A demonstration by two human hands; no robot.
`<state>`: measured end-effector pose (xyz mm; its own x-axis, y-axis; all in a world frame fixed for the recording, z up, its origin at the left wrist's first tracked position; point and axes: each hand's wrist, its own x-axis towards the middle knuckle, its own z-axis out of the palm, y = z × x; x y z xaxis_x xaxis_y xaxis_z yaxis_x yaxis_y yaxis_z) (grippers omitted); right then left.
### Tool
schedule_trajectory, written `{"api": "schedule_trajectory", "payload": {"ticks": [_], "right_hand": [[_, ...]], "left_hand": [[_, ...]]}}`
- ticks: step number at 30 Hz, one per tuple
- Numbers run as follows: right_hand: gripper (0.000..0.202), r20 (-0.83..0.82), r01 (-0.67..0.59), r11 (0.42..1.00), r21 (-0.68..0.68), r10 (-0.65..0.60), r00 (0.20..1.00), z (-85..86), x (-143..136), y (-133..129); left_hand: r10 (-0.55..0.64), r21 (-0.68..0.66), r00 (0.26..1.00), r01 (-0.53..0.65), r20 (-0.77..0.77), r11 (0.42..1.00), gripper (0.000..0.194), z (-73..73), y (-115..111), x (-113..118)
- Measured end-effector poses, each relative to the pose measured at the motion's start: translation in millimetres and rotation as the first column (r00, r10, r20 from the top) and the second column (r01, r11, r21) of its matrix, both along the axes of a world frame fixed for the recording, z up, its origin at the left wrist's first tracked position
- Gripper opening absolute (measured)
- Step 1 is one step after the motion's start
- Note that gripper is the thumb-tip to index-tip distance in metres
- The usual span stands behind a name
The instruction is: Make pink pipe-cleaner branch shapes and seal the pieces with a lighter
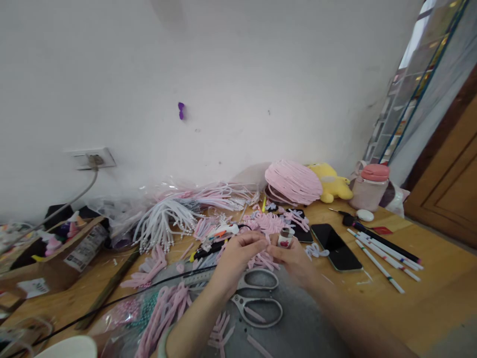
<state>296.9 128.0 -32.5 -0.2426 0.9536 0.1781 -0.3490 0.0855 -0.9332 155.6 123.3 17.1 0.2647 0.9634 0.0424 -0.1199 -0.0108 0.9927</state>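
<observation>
My left hand is closed in a pinch, its fingertips meeting those of my other hand above the work surface. Whatever lies between these fingertips is too small to make out. My right hand is wrapped around a white lighter with a red print and a metal top. Under my left wrist lie large grey-handled scissors on a grey mat. Pink chenille stem pieces are heaped just behind both hands. A white hot glue gun rests behind my left hand.
White chenille stems spread along the wall. Pink stem bundles lie front left, near a cardboard box. A black cable crosses the left side. To the right are a phone, striped sticks and a pink-lidded bottle.
</observation>
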Motion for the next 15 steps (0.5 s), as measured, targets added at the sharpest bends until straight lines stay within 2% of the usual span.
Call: {"api": "schedule_trajectory", "payload": {"ticks": [3, 8, 12, 15], "right_hand": [[0.034, -0.038, -0.036, 0.999, -0.034, 0.035, 0.999, 2.1, -2.1, -0.3], [0.033, -0.152, -0.115, 0.978, -0.176, 0.089, 0.984, 4.4, -6.2, -1.9], [0.034, -0.179, -0.131, 0.975, -0.181, 0.099, 0.979, 4.4, -5.6, -3.1], [0.032, -0.180, -0.132, 0.976, -0.170, 0.101, 0.978, 4.7, -5.3, -4.1]], "left_hand": [[-0.018, -0.019, 0.999, 0.019, 0.028, 1.000, 0.014, -1.2, 0.2, 0.0], [-0.087, -0.069, 0.993, 0.093, 0.082, 0.993, 0.017, -2.1, 0.1, -0.9], [-0.105, -0.063, 0.991, 0.110, 0.081, 0.992, 0.018, -1.8, -0.1, -0.9], [-0.076, -0.035, 0.996, 0.078, 0.048, 0.996, 0.020, -1.0, -0.9, -0.7]]}}
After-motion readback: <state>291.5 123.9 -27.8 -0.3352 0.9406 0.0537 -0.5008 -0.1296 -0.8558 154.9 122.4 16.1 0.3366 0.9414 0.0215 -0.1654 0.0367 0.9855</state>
